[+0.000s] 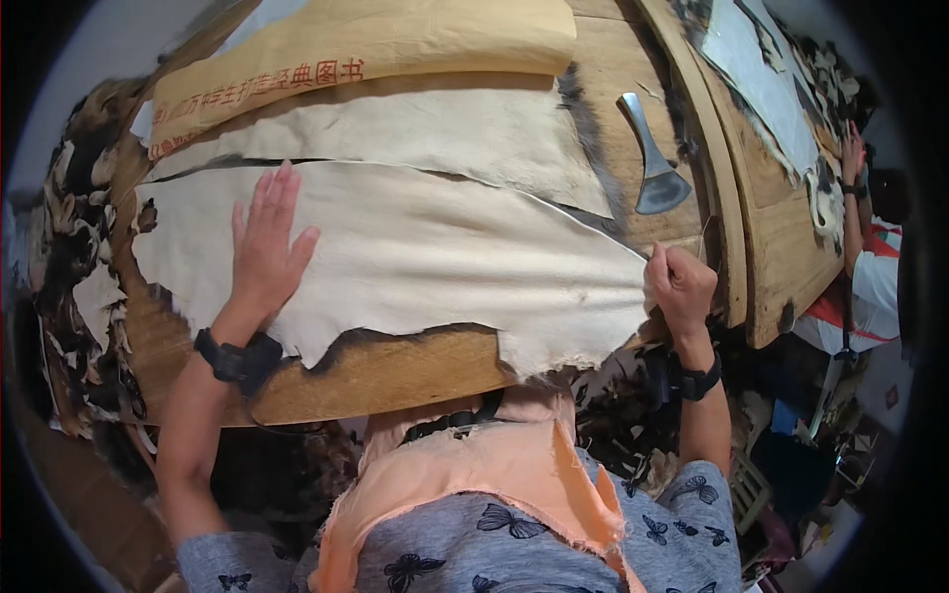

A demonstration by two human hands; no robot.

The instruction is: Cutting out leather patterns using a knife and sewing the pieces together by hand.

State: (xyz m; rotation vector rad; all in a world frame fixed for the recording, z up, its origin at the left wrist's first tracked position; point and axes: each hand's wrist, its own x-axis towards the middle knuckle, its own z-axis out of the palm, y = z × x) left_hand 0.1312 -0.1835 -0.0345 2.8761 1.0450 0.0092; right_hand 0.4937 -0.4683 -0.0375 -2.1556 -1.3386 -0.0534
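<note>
A pale hide [415,257] lies stretched across the wooden table [415,385], dark fur showing along its edges. My left hand [265,232] rests flat on its left part, fingers extended. At the right end my right hand [680,282] is closed on the hide's narrow edge, and creases run from it across the surface. A second pale hide [445,128] lies behind the first, partly under a yellow paper sheet [425,35] with red print. A metal tool with a broad rounded blade [654,168] rests on bare wood right of the hides.
Dark and pale fur scraps [84,287] are piled along the table's left end. Beyond a raised wooden edge at the right is another board [776,267] with a white sheet [741,69] and hide pieces, where a co-worker's hands [852,148] and white-and-red sleeve [870,277] show.
</note>
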